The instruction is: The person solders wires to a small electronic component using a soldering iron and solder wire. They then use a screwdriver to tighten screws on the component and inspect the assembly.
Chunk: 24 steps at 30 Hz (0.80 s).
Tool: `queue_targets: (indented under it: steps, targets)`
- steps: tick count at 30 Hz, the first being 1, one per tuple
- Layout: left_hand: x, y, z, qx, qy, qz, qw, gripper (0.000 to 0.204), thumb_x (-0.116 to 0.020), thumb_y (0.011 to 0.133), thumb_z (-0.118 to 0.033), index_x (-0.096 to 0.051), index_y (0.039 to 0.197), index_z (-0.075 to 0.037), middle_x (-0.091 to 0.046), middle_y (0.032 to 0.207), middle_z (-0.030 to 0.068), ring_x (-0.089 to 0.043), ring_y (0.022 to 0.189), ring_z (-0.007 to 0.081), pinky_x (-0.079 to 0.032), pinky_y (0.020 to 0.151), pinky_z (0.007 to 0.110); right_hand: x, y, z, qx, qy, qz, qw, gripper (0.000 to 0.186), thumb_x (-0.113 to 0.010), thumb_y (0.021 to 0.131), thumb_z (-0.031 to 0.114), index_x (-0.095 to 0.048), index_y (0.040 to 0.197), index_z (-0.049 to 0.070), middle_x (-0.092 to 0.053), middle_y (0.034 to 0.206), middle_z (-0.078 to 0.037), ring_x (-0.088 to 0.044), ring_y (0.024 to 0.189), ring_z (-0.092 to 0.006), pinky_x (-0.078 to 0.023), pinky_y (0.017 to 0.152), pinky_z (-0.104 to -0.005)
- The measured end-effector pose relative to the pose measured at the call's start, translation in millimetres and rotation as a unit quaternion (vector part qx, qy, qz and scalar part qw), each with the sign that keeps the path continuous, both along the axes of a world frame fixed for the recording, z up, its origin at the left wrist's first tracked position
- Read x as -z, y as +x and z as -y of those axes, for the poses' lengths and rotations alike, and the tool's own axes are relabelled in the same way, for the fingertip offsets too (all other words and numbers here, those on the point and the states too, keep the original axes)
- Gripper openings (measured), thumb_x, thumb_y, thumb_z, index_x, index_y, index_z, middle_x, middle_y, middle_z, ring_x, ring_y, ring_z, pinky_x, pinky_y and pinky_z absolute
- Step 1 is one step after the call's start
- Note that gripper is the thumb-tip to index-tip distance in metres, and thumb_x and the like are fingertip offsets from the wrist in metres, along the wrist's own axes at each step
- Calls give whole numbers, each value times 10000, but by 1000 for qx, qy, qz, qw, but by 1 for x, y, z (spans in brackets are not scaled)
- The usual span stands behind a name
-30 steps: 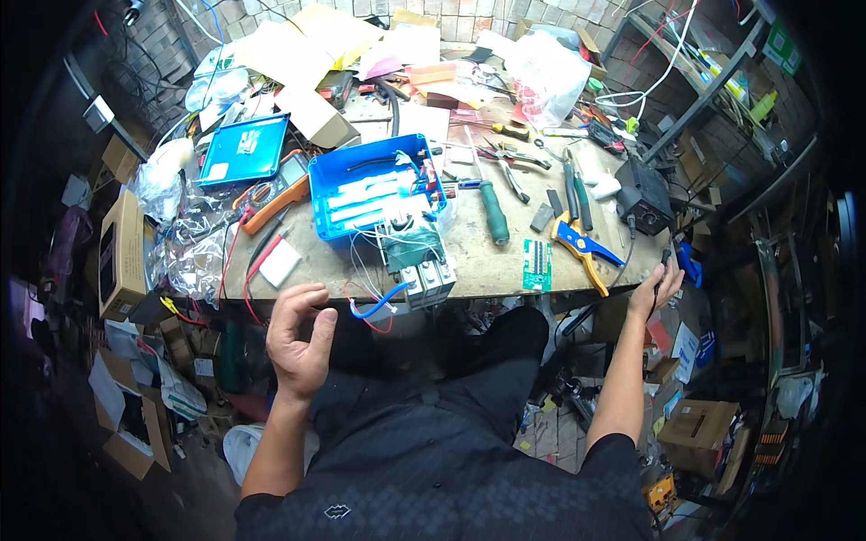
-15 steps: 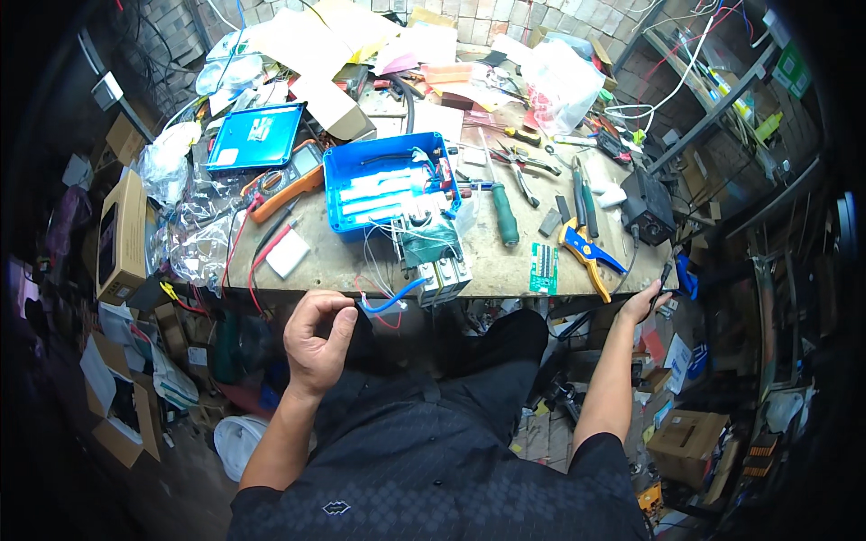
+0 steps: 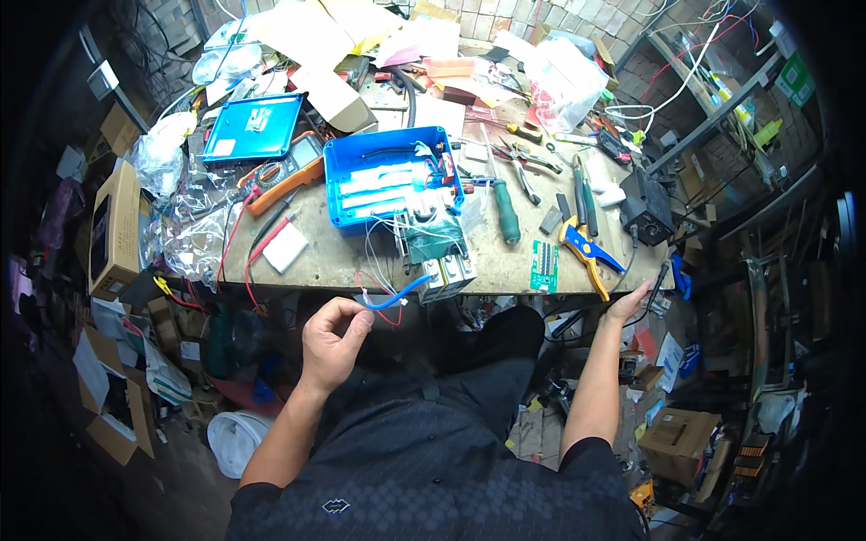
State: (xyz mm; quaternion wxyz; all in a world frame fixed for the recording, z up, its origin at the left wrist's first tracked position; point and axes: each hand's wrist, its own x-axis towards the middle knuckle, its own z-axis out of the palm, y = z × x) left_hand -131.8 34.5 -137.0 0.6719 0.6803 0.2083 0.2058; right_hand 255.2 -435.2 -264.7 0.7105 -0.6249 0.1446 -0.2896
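My left hand [image 3: 336, 343] is below the bench's front edge, its fingers curled and thumb tip meeting the index finger. That pinch is close to the end of a blue wire [image 3: 397, 296]; whether something thin is in it cannot be made out. The wire runs from a metal terminal block wrapped in green [image 3: 435, 248], leaning at the front of an open blue box [image 3: 338, 200]. At the bench's right corner my right hand [image 3: 627, 304] reaches out with extended fingers, beside a slim black handle with a cord [image 3: 663, 275]. No grip on it shows.
An orange multimeter [image 3: 289, 171] and blue lid [image 3: 253, 126] are left of the box. On the right lie a green screwdriver [image 3: 507, 212], pliers [image 3: 532, 167], blue-yellow wire strippers [image 3: 591, 252], a green circuit board [image 3: 544, 266] and a black power unit [image 3: 646, 206]. Papers crowd the back.
My left hand has shifted right toward the blue wire, its thumb and index finger closing together. My right hand has drawn slightly left, away from the black handle.
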Motion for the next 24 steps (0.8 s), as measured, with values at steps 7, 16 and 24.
queue_targets:
  steps: [7, 16, 24]
  targets:
    - [14, -1, -3, 46, -56, -36, 997, 146, -787, 1075, -129, -751, 1127, 2, -770, 1012, 13, -688, 882, 70, -550, 793, 234, -2, -60, -39, -101, 86, -27, 991, 872, -457, 1170, 629, -390, 1701, -59, -458, 1739, -148, -459, 1568, -272, -322, 1317, -403]
    - [19, 21, 14, 99, -166, -11, 981, 272, -798, 1059, -143, -784, 1299, -17, -783, 1094, 17, -697, 964, 80, -559, 821, 265, -4, -172, -77, -134, 89, -124, 979, 690, -488, 1185, 560, -525, 1602, 11, -713, 1279, -141, -740, 1041, -243, -578, 929, -387]
    - [33, 21, 17, 75, -237, -14, 969, 267, -760, 1060, -114, -775, 1318, -45, -797, 1218, 50, -723, 1073, 117, -579, 854, 280, -39, -214, -102, -216, 24, -68, 974, 387, -560, 1193, 304, -702, 1312, -35, -760, 925, -89, -714, 715, -151, -580, 682, -274]
